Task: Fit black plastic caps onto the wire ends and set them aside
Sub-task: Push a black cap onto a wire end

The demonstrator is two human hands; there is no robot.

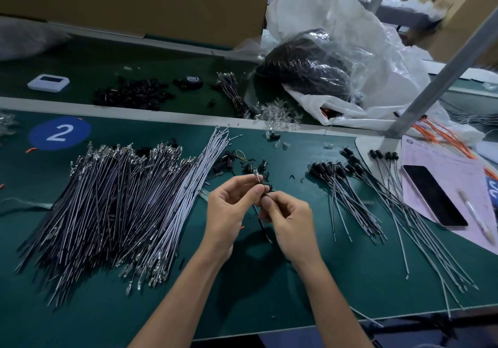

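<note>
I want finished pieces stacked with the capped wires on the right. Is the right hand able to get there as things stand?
Probably yes: the capped wires lie just right of the right hand, only bare mat between, though that hand is pinching a wire.

The scene is dim and evenly lit, with a cool blue-green cast. Light falls from above and beyond the fingers: the hands throw a broad, soft-edged shadow on the green table just nearer than the fingers. The fingers and the wire pinched in them are fairly sharp, their tips slightly smeared. Left of the fingers, metal ends in the pile of wires catch small glints. Far beyond and right of them the clear plastic bag shows white glare. Wide-angle bending bows the table's edges and tilts the grey post, and the corners are soft.
</note>
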